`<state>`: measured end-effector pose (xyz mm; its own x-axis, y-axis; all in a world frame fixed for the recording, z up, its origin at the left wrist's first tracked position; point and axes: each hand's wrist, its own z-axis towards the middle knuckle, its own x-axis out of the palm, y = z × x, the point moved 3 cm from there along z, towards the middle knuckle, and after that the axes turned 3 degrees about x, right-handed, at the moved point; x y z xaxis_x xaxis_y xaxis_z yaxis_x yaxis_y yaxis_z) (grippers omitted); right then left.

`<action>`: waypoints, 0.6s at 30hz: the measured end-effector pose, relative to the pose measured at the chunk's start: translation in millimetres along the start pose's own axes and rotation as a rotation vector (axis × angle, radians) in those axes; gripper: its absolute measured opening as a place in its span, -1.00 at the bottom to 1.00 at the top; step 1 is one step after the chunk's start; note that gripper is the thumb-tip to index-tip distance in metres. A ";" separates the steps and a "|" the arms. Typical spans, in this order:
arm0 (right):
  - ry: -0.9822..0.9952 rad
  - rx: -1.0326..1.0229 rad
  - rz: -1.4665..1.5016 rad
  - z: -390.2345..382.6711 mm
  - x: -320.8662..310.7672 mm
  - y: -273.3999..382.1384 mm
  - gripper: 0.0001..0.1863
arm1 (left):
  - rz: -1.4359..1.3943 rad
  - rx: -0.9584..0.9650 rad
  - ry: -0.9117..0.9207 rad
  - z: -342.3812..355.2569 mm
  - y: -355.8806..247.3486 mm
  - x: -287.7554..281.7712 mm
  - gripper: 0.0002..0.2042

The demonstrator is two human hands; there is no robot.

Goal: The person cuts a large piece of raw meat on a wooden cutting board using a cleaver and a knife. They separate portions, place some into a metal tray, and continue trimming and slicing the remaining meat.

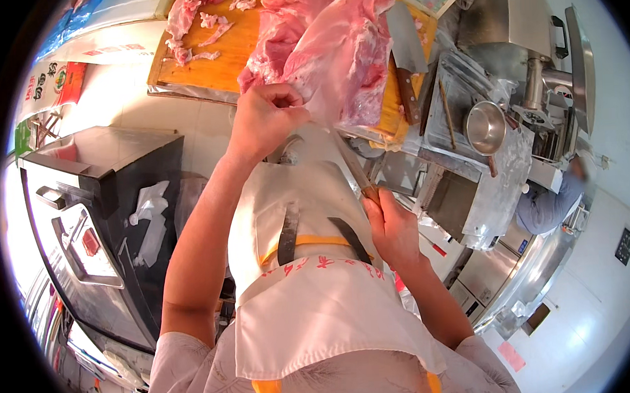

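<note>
A large slab of raw meat (344, 51) lies on the yellow cutting board (238, 42) and reaches its near edge. My left hand (266, 120) is closed in a pinch on the slab's near left edge, fingertips and thumb pressed together. In my right hand (392, 225) is the wooden handle of a knife (353, 163). Its blade points up and away, toward the underside of the meat's near edge, where the tip is hard to make out. Small meat scraps (199, 33) lie on the board's left part.
A cleaver (405, 48) with a wooden handle rests at the board's right. Farther right are a metal tray, a small saucepan (485, 127) and a meat grinder (535, 81). A dark cabinet (105, 227) stands at left. Another person's sleeve (551, 204) shows at right.
</note>
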<state>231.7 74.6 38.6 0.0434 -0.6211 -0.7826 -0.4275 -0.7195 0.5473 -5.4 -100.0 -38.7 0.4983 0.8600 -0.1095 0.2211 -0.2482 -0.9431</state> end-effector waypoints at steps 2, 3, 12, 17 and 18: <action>-0.015 0.001 0.023 0.9 -2.5 7.2 -0.83 | -0.012 0.016 0.016 -1.1 1.4 0.4 -0.94; -0.011 0.011 0.026 6.5 -2.6 12.3 -0.83 | -0.015 0.022 0.026 -0.3 2.5 1.0 -0.94; 0.114 0.056 -0.102 3.7 26.8 -12.4 -0.83 | -0.184 -0.231 0.114 7.1 1.1 -5.6 -0.94; 0.056 0.075 0.031 -27.0 5.2 3.3 -0.83 | -0.248 -0.224 0.161 8.8 0.3 -15.2 -0.96; 0.027 0.094 0.076 -26.5 -1.7 15.1 -0.83 | -0.222 -0.204 0.160 6.1 2.5 -12.9 -0.96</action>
<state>249.1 56.5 56.1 0.0320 -0.6817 -0.7310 -0.5134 -0.6387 0.5732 -16.5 -109.0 -41.5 0.5409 0.8263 0.1569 0.4940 -0.1611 -0.8544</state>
